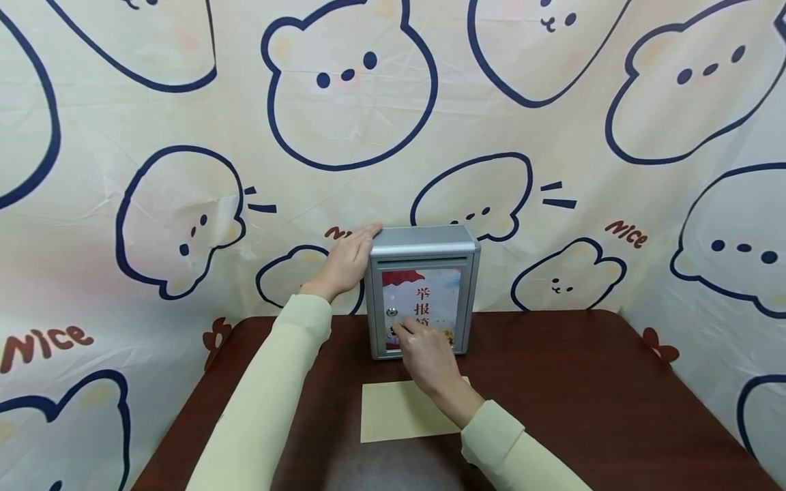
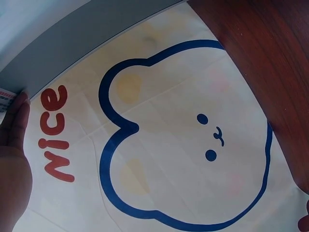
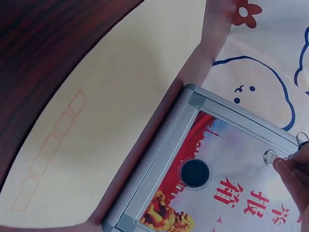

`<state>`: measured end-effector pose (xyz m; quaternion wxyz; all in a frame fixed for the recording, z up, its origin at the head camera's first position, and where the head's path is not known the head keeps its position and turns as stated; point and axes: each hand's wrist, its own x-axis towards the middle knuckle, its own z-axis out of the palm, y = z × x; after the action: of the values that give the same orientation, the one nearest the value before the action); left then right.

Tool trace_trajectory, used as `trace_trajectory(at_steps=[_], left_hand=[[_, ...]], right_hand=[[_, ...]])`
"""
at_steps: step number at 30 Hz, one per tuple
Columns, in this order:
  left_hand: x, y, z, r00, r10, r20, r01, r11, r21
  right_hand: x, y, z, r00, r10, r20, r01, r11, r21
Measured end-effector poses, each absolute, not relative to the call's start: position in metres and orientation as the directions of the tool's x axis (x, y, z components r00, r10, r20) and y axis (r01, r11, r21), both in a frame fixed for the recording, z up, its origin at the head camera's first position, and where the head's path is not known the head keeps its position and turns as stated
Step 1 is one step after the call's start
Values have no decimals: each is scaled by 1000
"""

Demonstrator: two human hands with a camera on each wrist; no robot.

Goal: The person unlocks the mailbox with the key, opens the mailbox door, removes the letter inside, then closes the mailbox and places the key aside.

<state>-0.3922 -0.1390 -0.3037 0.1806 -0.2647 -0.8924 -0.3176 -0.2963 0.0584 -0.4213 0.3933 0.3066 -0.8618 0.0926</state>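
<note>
A grey metal box (image 1: 424, 239) with a slot near its top and a printed front panel stands upright on the table. My left hand (image 1: 348, 262) rests on its upper left corner, fingers extended; the left wrist view shows this hand (image 2: 14, 179) against the grey side. At the silver lock (image 3: 270, 157) on the panel's left part, my right hand (image 3: 297, 179) pinches what looks like a small key, with a ring (image 3: 302, 137) beside the fingertips. How deep the key sits cannot be seen. In the head view my right hand (image 1: 430, 358) covers the panel's lower part.
A tan envelope (image 1: 393, 412) with printed red squares lies flat in front of the box, partly beneath my right forearm. The dark brown table (image 1: 571, 395) meets a cartoon-printed cloth (image 1: 344, 136) behind. A round black spot (image 3: 195, 173) is on the panel.
</note>
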Motion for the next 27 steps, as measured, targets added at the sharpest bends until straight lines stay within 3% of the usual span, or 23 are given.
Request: trace_trajectory(at_steps=[9, 17, 27], left_hand=[[-394, -139, -303, -790, 379, 482, 597, 653, 466], [-395, -140, -303, -782, 394, 483, 612, 636, 470], [-392, -142, -300, -793, 395, 465, 599, 647, 472]], right_hand=[[-277, 81, -413, -536, -431, 725, -620, 784, 8], [-265, 120, -415, -689, -369, 623, -558, 819, -132], [-272, 165, -435, -846, -375, 380, -467, 864, -188]])
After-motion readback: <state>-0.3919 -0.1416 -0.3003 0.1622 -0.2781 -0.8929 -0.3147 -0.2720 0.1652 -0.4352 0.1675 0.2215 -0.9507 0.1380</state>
